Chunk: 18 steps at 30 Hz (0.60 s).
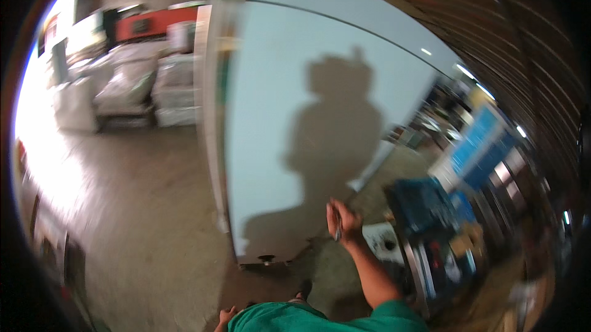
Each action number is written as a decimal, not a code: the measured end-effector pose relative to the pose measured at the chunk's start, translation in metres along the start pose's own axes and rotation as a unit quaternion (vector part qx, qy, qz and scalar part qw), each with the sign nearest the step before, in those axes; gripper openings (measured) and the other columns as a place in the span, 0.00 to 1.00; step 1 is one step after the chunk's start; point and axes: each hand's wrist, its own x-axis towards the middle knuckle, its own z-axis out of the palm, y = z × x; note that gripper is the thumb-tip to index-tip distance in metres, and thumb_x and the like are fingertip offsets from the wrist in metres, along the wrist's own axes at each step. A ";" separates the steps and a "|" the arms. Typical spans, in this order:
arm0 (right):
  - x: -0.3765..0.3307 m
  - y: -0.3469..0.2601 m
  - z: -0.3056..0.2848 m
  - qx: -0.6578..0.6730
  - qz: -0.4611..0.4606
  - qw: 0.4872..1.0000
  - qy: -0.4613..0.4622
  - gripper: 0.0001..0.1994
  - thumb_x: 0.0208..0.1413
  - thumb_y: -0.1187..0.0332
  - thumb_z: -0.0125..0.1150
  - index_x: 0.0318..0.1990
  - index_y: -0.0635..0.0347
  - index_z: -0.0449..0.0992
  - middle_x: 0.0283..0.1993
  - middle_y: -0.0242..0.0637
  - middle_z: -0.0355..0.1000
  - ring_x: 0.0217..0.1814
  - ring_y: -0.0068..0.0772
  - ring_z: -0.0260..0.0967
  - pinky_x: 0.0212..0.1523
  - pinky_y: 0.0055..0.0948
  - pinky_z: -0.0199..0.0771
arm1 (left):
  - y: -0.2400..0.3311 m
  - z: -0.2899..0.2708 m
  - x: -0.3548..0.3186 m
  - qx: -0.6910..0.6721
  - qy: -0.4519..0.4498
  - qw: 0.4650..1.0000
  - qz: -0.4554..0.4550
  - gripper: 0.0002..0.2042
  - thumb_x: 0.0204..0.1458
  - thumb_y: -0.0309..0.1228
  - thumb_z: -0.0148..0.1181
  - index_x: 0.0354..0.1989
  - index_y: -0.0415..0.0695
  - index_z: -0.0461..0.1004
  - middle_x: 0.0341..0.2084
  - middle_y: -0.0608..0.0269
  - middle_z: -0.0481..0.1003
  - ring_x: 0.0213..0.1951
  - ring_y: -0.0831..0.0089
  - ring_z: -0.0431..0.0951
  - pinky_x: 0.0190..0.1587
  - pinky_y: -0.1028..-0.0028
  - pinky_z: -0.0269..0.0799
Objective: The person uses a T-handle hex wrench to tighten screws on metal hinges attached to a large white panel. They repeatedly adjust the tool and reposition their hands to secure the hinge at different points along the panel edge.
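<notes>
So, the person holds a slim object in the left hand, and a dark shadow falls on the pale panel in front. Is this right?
Not quite: the head view shows the slim object in the right hand. The left hand is low, beside the green shirt. A dark shadow does fall on the pale panel in front.

Left glare (49, 147) | shadow (338, 129) on pale panel (265, 85) | motion blur | curved edges
</notes>
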 end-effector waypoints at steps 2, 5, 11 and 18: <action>0.040 0.011 -0.043 -0.036 -0.002 0.995 0.095 0.10 0.60 0.66 0.61 0.43 0.61 0.79 0.26 0.44 0.76 0.25 0.41 0.77 0.28 0.33 0.75 | -0.004 -0.010 0.014 -0.084 -0.010 0.996 0.007 0.21 0.58 0.45 0.60 0.42 0.35 0.80 0.28 0.50 0.81 0.29 0.60 0.81 0.34 0.61 0.78; 0.097 0.030 -0.090 -0.085 0.003 0.983 0.162 0.11 0.59 0.65 0.61 0.44 0.61 0.79 0.26 0.47 0.77 0.23 0.45 0.77 0.26 0.37 0.76 | -0.009 -0.028 0.030 -0.181 -0.041 0.981 -0.058 0.17 0.61 0.40 0.56 0.41 0.34 0.77 0.25 0.52 0.79 0.22 0.60 0.78 0.25 0.62 0.75; 0.138 0.051 -0.112 -0.182 0.049 0.981 0.042 0.11 0.61 0.67 0.55 0.46 0.60 0.79 0.26 0.48 0.77 0.24 0.47 0.77 0.26 0.41 0.75 | -0.009 -0.047 0.047 -0.285 -0.122 0.941 -0.136 0.13 0.63 0.37 0.54 0.34 0.38 0.73 0.20 0.53 0.75 0.15 0.60 0.74 0.14 0.65 0.66; 0.124 0.067 -0.112 -0.225 -0.025 0.970 0.085 0.12 0.61 0.66 0.55 0.49 0.58 0.78 0.24 0.47 0.76 0.24 0.50 0.77 0.25 0.43 0.74 | 0.005 -0.028 0.040 -0.183 -0.075 0.978 -0.067 0.16 0.61 0.42 0.56 0.38 0.39 0.75 0.25 0.56 0.77 0.24 0.64 0.76 0.23 0.63 0.70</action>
